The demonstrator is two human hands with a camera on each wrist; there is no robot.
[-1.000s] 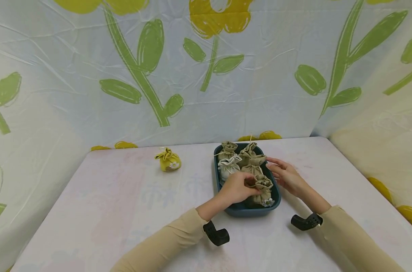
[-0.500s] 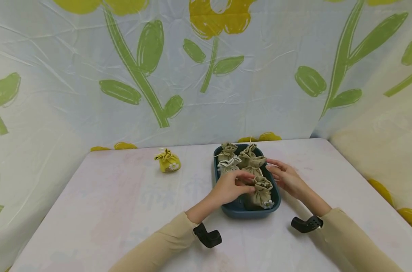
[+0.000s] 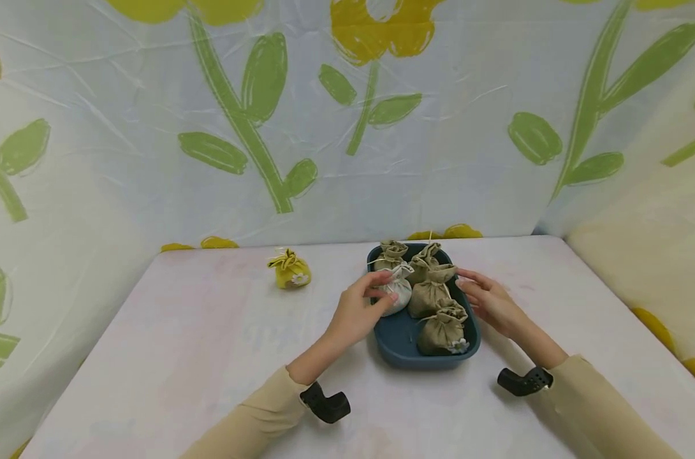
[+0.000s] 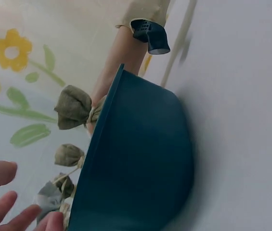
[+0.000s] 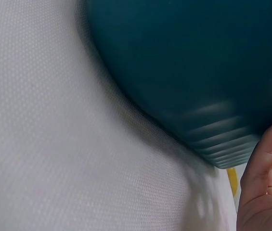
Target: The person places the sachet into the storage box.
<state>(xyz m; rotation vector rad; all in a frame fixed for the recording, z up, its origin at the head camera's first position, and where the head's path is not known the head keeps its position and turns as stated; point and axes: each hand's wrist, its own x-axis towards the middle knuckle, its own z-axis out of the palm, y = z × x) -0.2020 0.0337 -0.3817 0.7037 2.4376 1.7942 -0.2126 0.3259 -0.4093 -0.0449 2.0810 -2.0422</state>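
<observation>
A dark blue plastic basin (image 3: 402,338) holds several small drawstring pouches. My left hand (image 3: 356,309) reaches over its left rim. Its thumb and fingers are spread beside the white pouch (image 3: 398,296), touching or nearly touching it. In the left wrist view, the left fingers (image 4: 27,219) lie loosely extended near that pouch. The brown pouch (image 3: 442,331) with a flower sits at the front right, and another brown pouch (image 3: 428,298) stands behind it. My right hand (image 3: 493,306) rests its fingertips on the right rim; the right wrist view has its thumb (image 5: 265,154) against the basin's side.
A yellow pouch (image 3: 290,271) with a white flower stands on the table (image 3: 210,357), left of the basin. More brown pouches fill the basin's back, including one at the back left (image 3: 391,255). A flower-printed cloth (image 3: 439,159) hangs behind the table.
My left hand has left the front brown pouch and moved left and back to the white pouch. The brown pouch stays in the basin. My right hand keeps its place on the rim.
</observation>
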